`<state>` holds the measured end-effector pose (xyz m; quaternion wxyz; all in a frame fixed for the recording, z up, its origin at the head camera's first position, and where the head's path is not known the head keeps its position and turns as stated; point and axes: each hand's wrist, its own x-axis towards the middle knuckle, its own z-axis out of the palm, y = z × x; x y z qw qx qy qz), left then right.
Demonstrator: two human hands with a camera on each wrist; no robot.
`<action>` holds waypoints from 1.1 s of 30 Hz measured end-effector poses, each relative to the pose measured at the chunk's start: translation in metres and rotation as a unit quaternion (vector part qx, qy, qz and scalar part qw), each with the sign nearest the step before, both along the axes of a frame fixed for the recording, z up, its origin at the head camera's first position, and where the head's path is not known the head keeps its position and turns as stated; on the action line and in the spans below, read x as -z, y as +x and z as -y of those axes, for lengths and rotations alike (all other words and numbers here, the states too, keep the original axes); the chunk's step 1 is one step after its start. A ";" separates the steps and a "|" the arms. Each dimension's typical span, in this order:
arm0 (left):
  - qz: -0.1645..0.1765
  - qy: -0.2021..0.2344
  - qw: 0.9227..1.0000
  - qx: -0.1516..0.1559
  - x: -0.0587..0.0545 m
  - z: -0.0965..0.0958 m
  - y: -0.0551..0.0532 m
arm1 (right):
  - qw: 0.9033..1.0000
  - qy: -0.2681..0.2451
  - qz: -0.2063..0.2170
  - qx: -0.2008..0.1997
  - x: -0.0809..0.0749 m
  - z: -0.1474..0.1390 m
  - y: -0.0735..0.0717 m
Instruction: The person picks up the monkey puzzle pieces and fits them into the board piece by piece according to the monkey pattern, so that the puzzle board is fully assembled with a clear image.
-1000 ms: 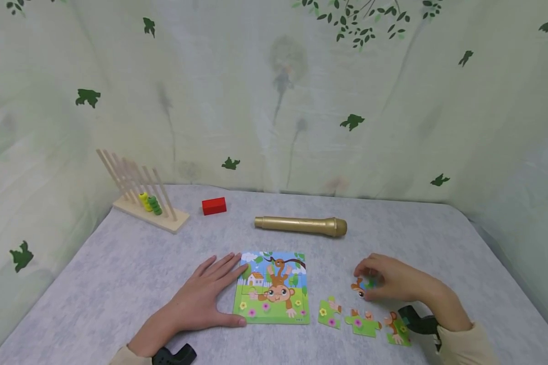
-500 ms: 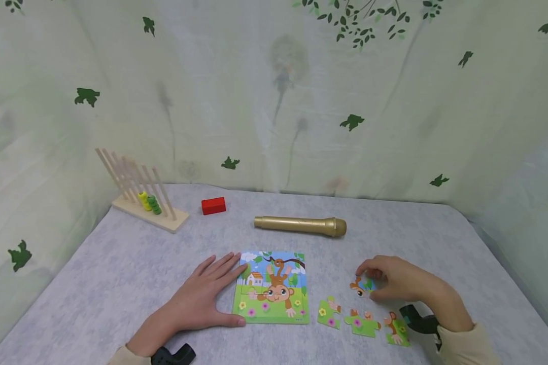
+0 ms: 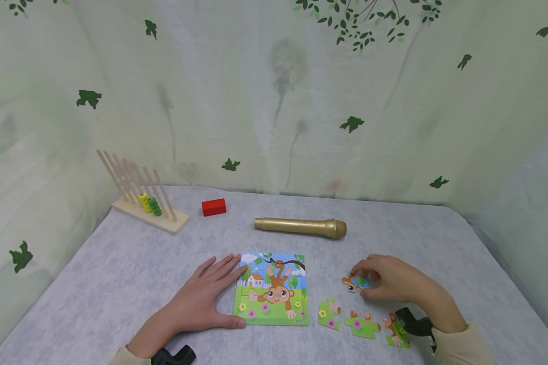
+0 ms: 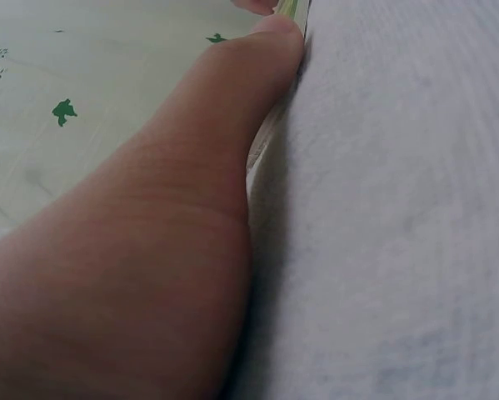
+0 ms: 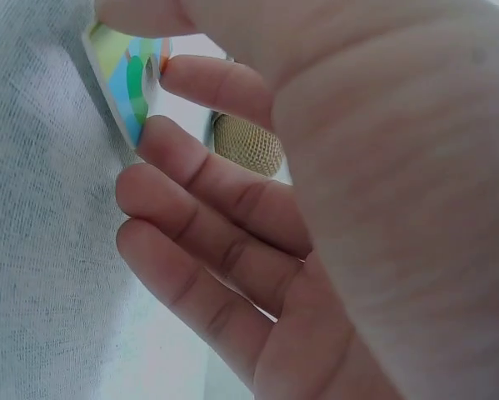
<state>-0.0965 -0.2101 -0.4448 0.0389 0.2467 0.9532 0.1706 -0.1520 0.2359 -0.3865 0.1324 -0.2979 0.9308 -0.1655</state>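
Observation:
A square monkey picture puzzle (image 3: 274,289) lies mid-table in the head view. My left hand (image 3: 201,299) rests flat with spread fingers at its left edge, the index fingertip and thumb touching it. Right of the puzzle, my right hand (image 3: 399,279) pinches a puzzle piece (image 3: 350,285) with part of a monkey's face on it. In the right wrist view the piece (image 5: 134,83) sits tilted between thumb and fingers, close to the cloth. Three loose puzzle pieces lie in front: a left one (image 3: 329,315), a middle one (image 3: 363,325) and a right one (image 3: 397,333), partly hidden by the wrist camera.
A gold toy microphone (image 3: 297,226) lies behind the puzzle. Farther back are a red block (image 3: 213,207) and a wooden peg stand (image 3: 169,223) with yellow and green beads. A leaf-patterned curtain (image 3: 265,101) closes off the table's back edge.
My right hand has shifted slightly left, carrying the pinched puzzle piece nearer to the picture puzzle. The left hand stays where it was.

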 end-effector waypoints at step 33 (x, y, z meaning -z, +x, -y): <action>-0.008 0.002 1.000 0.005 0.000 0.000 0.000 | 0.995 -0.018 -0.065 -0.073 -0.025 0.050 0.000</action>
